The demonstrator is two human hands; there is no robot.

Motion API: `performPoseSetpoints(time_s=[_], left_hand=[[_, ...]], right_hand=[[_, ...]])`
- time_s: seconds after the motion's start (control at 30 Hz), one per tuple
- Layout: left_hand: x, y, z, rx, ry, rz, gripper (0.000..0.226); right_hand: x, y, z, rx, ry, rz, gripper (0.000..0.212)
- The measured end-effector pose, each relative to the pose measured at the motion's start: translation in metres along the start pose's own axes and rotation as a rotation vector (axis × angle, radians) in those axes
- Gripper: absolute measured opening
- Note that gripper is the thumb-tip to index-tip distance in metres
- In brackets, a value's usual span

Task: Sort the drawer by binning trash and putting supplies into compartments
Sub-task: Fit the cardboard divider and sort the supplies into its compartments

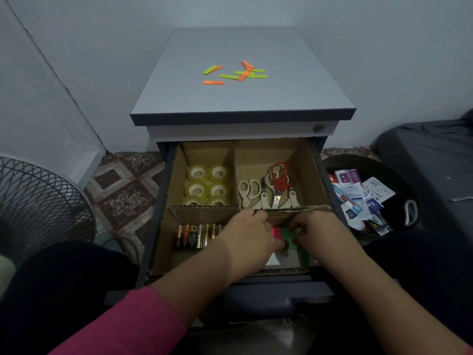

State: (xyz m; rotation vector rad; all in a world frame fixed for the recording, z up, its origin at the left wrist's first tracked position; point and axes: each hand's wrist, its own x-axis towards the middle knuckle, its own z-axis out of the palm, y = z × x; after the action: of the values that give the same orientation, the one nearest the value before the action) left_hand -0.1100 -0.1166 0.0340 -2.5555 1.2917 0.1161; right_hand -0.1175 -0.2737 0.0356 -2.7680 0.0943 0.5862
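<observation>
Cabinet top (240,98): 8 sticky tabs (236,73); drawer (163,201): 6 tape rolls (207,185); both hands (252,233) pinching sticky notes (285,235)

Your hands meet in the drawer's near-right compartment

Low in the frame, your left hand (252,233) and right hand (316,233) curl around pink and green sticky notes (288,237) in the open drawer (163,208). Tape rolls (207,185) fill the compartment up and left of your hands, scissors (273,189) the one straight above them, and batteries (197,235) lie at lower left. Orange and green strips (236,73) sit scattered on the cabinet top (243,96) at upper centre. At the right edge, a dark bin (399,180) holds wrappers (363,198).
</observation>
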Motion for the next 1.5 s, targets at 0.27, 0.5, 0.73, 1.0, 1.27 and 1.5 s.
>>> performPoseSetpoints(time_s=[0.27,0.5,0.73,1.0,1.27,1.5], left_hand=[[-0.001,-0.001,-0.001,-0.032,0.020,-0.009,0.048],[-0.001,-0.002,0.000,-0.034,0.013,-0.013,0.048],[0.000,-0.002,-0.001,-0.017,-0.007,-0.010,0.047],[-0.007,-0.013,-0.006,-0.401,0.136,-0.059,0.043],[-0.036,-0.047,-0.005,-0.898,0.389,-0.374,0.027],[-0.037,-0.047,0.002,-1.142,0.364,-0.383,0.021]], right_hand=[[0.004,0.004,0.007,-0.057,0.112,0.103,0.022],[0.005,0.003,0.010,-0.059,0.099,0.074,0.017],[0.007,0.002,0.010,-0.088,0.077,0.078,0.018],[-0.002,-0.001,0.011,-0.147,0.115,0.098,0.023],[-0.005,-0.003,0.010,-0.156,0.107,0.124,0.017],[-0.011,-0.004,0.005,-0.154,0.114,0.105,0.025]])
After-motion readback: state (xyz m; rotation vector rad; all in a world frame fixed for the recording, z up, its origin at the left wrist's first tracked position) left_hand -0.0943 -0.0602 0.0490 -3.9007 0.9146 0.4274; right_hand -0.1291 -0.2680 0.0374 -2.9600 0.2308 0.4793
